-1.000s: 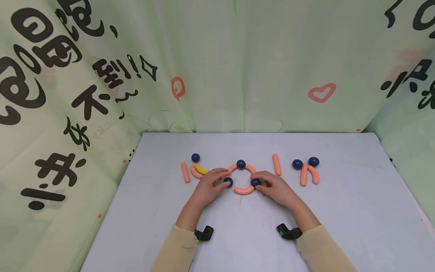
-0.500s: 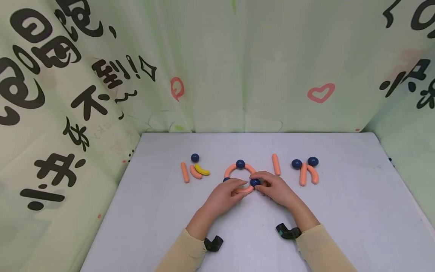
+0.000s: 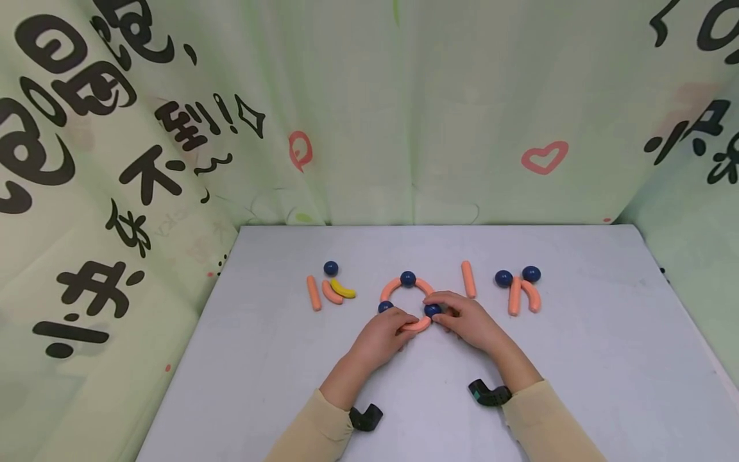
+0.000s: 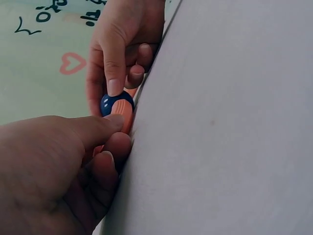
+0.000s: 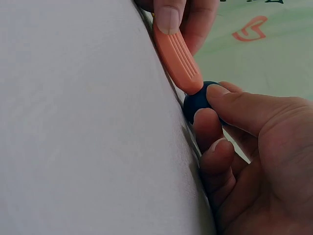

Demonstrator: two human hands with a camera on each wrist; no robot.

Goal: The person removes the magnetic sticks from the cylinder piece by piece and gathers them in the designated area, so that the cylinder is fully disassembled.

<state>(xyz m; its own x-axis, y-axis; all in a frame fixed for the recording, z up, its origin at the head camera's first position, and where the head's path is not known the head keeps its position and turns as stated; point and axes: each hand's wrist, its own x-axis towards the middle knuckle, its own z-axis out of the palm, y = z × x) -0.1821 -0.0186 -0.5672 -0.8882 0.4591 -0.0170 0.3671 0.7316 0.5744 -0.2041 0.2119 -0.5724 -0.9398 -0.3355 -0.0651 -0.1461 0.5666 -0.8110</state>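
My left hand (image 3: pixel 378 339) pinches the left part of a curved orange rod (image 3: pixel 417 325) at the front of a small ring. In the right wrist view, the rod's grooved end (image 5: pixel 183 66) meets a dark blue ball (image 5: pixel 196 105). My right hand (image 3: pixel 469 319) holds that ball (image 3: pixel 432 310) between thumb and fingers. Two more curved orange rods, the left one (image 3: pixel 389 289) and the right one (image 3: pixel 423 285), arch from a far blue ball (image 3: pixel 408 278). Another blue ball (image 3: pixel 385 307) sits at the ring's left, partly behind my left hand.
At left lie a straight orange rod (image 3: pixel 314 293), a curved orange rod (image 3: pixel 331 292), a yellow curved rod (image 3: pixel 343 289) and a blue ball (image 3: pixel 331 268). Rightward are straight rods (image 3: pixel 468 280), a curved rod (image 3: pixel 532 298) and two blue balls (image 3: pixel 504 278). A curtain (image 3: pixel 358 115) stands behind the white table (image 3: pixel 242 372).
My left hand has left the ring's left ball and moved right and nearer to me, where it now pinches the front curved rod. My right hand has stayed at its ball.
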